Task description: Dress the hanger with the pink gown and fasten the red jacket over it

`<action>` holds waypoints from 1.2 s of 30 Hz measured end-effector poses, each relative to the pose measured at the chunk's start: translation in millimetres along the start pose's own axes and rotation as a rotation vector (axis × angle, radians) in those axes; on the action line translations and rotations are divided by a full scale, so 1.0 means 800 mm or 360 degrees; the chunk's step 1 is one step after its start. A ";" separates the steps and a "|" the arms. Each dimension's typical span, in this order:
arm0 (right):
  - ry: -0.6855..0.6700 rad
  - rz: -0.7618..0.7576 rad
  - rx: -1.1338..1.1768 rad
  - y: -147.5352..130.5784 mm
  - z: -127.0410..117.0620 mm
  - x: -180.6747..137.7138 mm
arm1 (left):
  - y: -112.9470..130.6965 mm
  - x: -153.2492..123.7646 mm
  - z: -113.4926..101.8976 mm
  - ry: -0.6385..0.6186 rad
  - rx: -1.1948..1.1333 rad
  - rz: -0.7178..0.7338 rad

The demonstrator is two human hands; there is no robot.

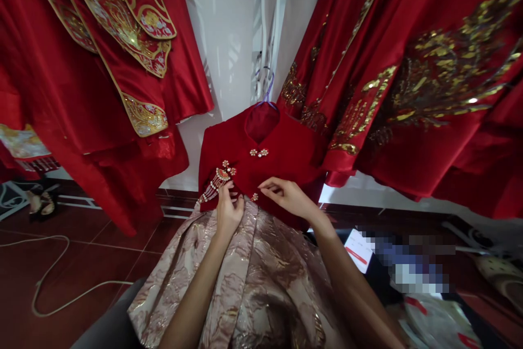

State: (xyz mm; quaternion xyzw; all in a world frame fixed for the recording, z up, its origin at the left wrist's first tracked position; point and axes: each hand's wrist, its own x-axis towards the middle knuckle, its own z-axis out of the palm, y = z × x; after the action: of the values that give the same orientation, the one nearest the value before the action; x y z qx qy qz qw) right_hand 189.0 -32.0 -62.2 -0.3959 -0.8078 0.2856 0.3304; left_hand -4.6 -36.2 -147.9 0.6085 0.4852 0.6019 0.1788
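Observation:
A red jacket (286, 147) with a keyhole-like neckline hangs in front of me, over a pale pink and gold brocade skirt (269, 262) that spreads across my lap. My left hand (229, 210) is at the jacket's lower left, its fingers loosely bent and the thumb apart, just below a beaded brooch (222, 175) with tassels. Whether its fingertips touch the brooch cannot be made out. To the right, my right hand (290, 196) hovers by a small flower-shaped button (255, 196), fingers loosely stretched with nothing visible in them. Another jewelled fastener (259, 153) sits below the neckline.
Embroidered red garments hang on the left (143, 55) and sequinned ones on the right (441, 77). A purple hanger (269, 87) holds the jacket. A lit phone (359, 250) and a plastic-wrapped packet (441, 322) lie at right. A cable (65, 262) loops across the tiled floor.

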 end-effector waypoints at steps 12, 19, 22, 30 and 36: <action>-0.0134 0.0113 -0.0040 0.025 0.007 0.003 | -0.006 -0.008 -0.002 0.0014 0.0066 -0.0075; -0.0085 0.0093 -0.0036 0.031 0.012 0.005 | -0.023 0.006 -0.032 0.0387 0.0242 -0.0137; -0.0059 0.0090 -0.0045 0.033 0.021 0.009 | -0.023 0.005 -0.031 0.0415 0.0273 -0.0080; -0.0026 0.0102 -0.0185 0.036 0.046 0.016 | -0.020 0.009 -0.025 0.0247 0.0445 0.0162; -0.0008 0.0131 -0.0175 0.034 0.048 0.015 | -0.045 0.023 -0.039 0.0026 0.0311 0.0104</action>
State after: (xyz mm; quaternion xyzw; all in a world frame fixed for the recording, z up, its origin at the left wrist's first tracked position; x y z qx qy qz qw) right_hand 166.5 -15.2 -101.7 -0.4457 -0.8061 0.2551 0.2941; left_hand -49.8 -15.8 -160.2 0.6336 0.5229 0.5622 0.0950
